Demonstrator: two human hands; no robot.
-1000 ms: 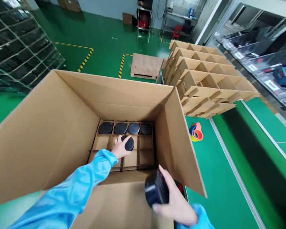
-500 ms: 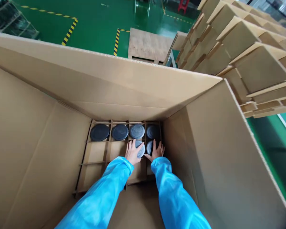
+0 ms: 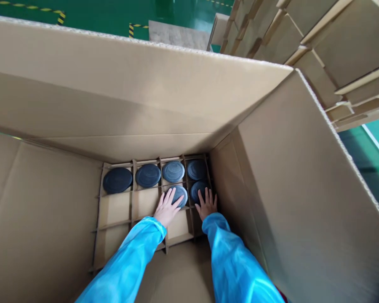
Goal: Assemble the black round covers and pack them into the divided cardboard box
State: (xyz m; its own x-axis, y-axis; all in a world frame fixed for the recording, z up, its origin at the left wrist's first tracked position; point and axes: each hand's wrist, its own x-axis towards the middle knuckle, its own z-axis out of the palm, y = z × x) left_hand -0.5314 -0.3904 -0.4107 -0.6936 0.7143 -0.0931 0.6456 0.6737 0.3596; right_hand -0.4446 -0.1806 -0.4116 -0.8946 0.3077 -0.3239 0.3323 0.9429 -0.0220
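Deep in a large cardboard box (image 3: 139,84), my left hand (image 3: 167,208) lies with spread fingers on a dark round disc-shaped piece (image 3: 180,195) in the second row of a cardboard divider grid (image 3: 131,206). My right hand (image 3: 206,204) rests, fingers apart, on the near edge of another dark round piece (image 3: 197,189) in the right-hand column. Behind them, the far row holds several similar pieces, among them one at the left (image 3: 117,180) and a paler one (image 3: 173,171). Both hands partly cover the pieces beneath them.
Tall box walls surround my arms, with the right wall (image 3: 290,168) close beside my right arm. Beyond the box stand stacked folded cardboard pieces (image 3: 350,46) at the right and a wooden board (image 3: 177,34) on the green floor. Yellow-black tape (image 3: 61,17) marks the floor.
My view has moved closer and lower over the box. My hands have gone from gripping the two second-row pieces by their sides to lying spread on them, and the pieces sit in their compartments.
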